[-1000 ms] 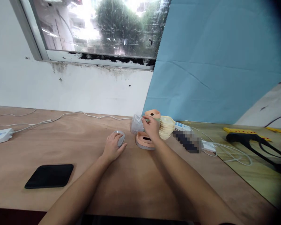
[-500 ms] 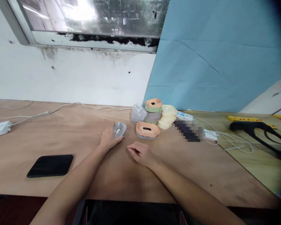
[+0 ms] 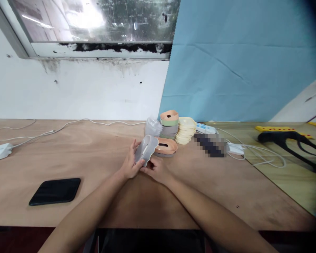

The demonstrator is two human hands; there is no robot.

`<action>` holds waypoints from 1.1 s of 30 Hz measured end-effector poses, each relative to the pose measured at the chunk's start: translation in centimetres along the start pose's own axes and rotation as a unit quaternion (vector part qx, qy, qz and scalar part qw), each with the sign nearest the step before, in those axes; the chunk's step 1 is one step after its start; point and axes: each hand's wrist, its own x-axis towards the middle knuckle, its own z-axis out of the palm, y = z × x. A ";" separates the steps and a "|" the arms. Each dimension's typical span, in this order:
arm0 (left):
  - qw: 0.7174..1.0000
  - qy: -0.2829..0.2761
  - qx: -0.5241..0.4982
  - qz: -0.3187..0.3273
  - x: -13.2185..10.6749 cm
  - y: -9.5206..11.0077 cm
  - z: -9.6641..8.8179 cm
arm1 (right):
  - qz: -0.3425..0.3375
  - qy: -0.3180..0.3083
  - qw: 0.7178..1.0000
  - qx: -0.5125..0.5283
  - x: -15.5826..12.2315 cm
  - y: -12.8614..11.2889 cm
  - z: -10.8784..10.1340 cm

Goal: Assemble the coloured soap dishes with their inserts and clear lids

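My left hand (image 3: pixel 131 164) grips a grey soap dish (image 3: pixel 146 149) with a wavy rim and a slot in its base, holding it tilted with its inside toward me. Right at the dish's lower edge is my right hand (image 3: pixel 158 169), its fingers curled together; whether they hold anything is hidden. Just behind the hands sits a peach soap dish (image 3: pixel 168 144) with a dark oval slot, on top of a grey one.
At the back stand a stack of peach, green and grey dishes (image 3: pixel 169 123), a pile of pale yellow trays (image 3: pixel 185 130) and a clear plastic bag (image 3: pixel 153 127). A black phone (image 3: pixel 55 191) lies at left. Power strips (image 3: pixel 205 128) and white cables (image 3: pixel 265 154) lie at right.
My left hand has lifted the grey dish off the table, tilted it up and moved it right, beside the peach dish. My right hand has come up close to its lower edge.
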 end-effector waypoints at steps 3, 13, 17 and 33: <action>1.000 0.014 -0.009 0.011 0.1 0.3 0.3 | -0.021 0.021 1.000 0.005 0.1 -0.8 -0.1; 0.990 0.134 -0.028 0.028 0.1 -1.0 -0.7 | -0.055 0.127 0.990 0.025 0.4 0.3 -2.7; 0.986 0.164 -0.019 0.012 0.4 -2.0 -1.6 | -0.087 0.246 0.962 -0.084 0.7 2.5 -5.6; 0.991 0.133 0.001 0.011 0.3 -2.6 -1.7 | 0.143 0.056 0.799 -0.582 7.2 5.9 -19.8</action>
